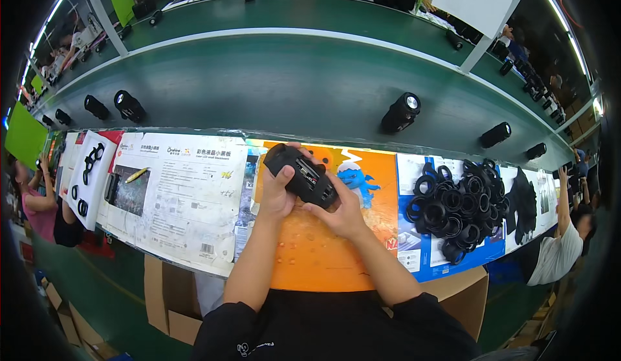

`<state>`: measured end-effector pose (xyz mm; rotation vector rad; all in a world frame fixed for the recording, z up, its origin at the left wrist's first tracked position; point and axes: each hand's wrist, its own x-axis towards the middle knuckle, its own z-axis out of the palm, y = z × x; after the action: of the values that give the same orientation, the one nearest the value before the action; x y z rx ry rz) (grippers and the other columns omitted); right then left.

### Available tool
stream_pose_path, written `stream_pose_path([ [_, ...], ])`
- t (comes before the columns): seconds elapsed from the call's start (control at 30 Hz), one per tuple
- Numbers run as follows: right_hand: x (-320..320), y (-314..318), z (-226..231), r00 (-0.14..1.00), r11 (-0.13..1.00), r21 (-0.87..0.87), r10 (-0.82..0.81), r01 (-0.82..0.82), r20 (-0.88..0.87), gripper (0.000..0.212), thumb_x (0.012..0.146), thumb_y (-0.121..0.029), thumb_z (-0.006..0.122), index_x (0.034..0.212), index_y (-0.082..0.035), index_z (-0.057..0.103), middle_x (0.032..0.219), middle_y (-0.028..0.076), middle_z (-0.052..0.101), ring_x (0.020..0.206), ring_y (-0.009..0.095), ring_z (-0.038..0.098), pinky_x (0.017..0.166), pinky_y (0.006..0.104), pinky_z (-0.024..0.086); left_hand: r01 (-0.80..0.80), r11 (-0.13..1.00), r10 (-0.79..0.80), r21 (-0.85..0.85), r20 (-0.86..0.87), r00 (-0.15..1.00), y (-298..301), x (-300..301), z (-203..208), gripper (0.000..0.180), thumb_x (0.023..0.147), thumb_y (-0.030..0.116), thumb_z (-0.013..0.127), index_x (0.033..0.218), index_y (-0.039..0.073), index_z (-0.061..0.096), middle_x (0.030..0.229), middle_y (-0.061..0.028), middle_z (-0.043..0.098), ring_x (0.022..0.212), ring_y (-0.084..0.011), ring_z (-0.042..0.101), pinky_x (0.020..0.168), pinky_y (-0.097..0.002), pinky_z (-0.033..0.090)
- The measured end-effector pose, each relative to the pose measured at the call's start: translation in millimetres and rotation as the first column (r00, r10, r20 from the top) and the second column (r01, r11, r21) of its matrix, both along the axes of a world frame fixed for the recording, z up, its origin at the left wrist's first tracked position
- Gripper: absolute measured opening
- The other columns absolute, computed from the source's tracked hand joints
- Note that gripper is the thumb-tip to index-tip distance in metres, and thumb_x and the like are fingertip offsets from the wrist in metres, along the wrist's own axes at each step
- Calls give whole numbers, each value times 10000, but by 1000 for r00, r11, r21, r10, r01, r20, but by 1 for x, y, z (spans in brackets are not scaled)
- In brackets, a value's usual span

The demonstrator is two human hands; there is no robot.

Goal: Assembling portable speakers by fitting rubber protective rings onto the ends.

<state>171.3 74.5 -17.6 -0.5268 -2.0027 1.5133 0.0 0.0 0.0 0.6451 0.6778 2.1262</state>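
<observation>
A black, roughly cylindrical device [299, 172], which looks like a portable speaker body, lies slantwise between my two hands above the orange sheet. An opening in its side shows metal and small parts within. My left hand [278, 191] grips its left end, thumb on top. Around the lower right end my right hand [343, 211] is closed, with the thumb below and fingers along the far side. To the right of my hands is a heap of black rings [460, 202], some with bluish edges.
Beyond the bench, a green conveyor belt [272, 70] carries black cylinders, among them one with a silver end [401, 112]. A white foam tray [90, 173] with black parts and a yellow pen [137, 175] lie left. Cardboard boxes [174, 290] stand below the bench. Other people work at both sides.
</observation>
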Motion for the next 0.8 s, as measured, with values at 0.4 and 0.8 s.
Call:
stream_pose_path([
  [0.4,-10,-9,-1,992,977,-204,42,-65,-118,917,869,-210,996,1586,78,501,1439,188,672,1313,239,679,1141,385,546,76,988,-90,132,99,991,-4,-4,1,711,880,381,951,1393,62,574,1196,-138,708,1129,-297,758,1053,-489,648],
  [0.8,10,5,6,987,966,-236,77,-110,-144,926,852,-138,998,1592,96,493,1412,153,698,1282,191,683,1137,367,544,110,990,-118,85,96,988,2,17,2,686,853,326,971,1372,104,581,1205,-111,694,1153,-280,733,1043,-442,630],
])
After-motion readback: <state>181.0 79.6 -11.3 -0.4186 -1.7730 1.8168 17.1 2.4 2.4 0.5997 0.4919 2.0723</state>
